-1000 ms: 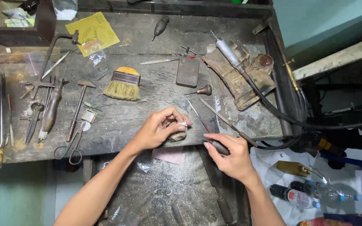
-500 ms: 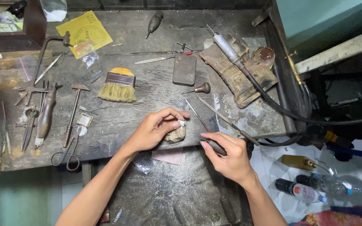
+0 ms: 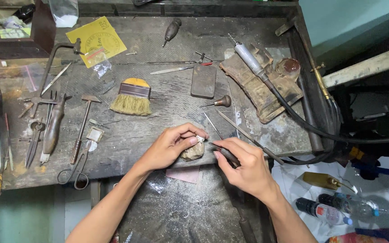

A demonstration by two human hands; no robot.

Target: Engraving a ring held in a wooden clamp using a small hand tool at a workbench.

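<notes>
Left hand (image 3: 169, 146) pinches a small pale piece (image 3: 200, 139) atop the wooden peg (image 3: 192, 152). From my right hand (image 3: 244, 166), closed on a dark-handled tool (image 3: 225, 153), it lies at ten o'clock, tool axis pointing there.

Just the one camera, head-mounted, looking almost straight down on the wooden workbench (image 3: 167, 130) from above its near edge. Close enough that the bench fills most of the shot, with floor showing to the right of it and both forearms coming in from the bottom.
</notes>
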